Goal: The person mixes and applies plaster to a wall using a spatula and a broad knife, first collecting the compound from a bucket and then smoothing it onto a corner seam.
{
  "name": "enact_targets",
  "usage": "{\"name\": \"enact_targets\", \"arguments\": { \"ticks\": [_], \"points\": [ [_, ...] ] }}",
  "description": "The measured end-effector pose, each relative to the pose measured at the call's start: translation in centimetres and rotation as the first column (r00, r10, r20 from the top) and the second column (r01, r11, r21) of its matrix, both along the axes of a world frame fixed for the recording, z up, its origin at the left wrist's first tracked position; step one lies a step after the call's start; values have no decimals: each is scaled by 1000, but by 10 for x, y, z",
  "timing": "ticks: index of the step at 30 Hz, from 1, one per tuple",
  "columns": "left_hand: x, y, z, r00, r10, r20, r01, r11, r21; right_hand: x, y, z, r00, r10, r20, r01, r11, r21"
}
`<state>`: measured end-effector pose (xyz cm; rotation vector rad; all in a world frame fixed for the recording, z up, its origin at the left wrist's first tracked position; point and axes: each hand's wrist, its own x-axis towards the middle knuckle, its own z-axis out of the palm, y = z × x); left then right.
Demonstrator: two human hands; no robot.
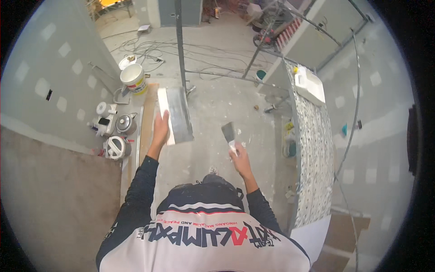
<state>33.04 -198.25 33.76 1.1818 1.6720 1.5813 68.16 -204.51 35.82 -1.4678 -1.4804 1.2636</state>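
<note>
My left hand (160,130) is wrapped round the white back edge of a wide drywall finishing knife (180,113). Its broad grey metal blade faces right, in front of my body. Lower and to the right, my right hand (241,159) grips a putty knife (228,132) by its pale handle, the narrow blade pointing up and to the left. A gap of floor separates the two tools. Whether any compound lies on either blade is hard to make out.
A white bucket (134,78), a metal pot (126,123) and a white-lidded container (116,148) stand along the left wall. A scaffold pole (180,45) rises ahead. At right, a perforated metal platform (314,158) carries a white plastic container (310,87). Cables (149,50) lie across the far floor.
</note>
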Motion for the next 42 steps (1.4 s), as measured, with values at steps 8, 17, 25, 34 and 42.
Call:
{"name": "enact_targets", "arguments": {
  "ticks": [8, 17, 25, 34, 42],
  "points": [
    [78, -11, -39, 558, 41, 829, 360, 888, -287, -22, 102, 22, 826, 425, 369, -563, 597, 572],
    [-106, -106, -53, 776, 558, 294, -378, 785, -491, 122, 196, -263, 526, 527, 667, -655, 752, -78],
    [-142, -230, -221, 230, 827, 513, -567, 542, -619, 13, 259, -280, 747, 615, 251, -374, 702, -606],
    [-268, -112, -292, 409, 827, 386, -576, 562, -594, -201, 398, -269, 879, 425, 214, -245, 789, -564],
    [-366, 83, -271, 121, 546, 829, -510, 751, -420, -509, 568, -247, 873, 482, -72, -458, 762, -458]
  ]
}}
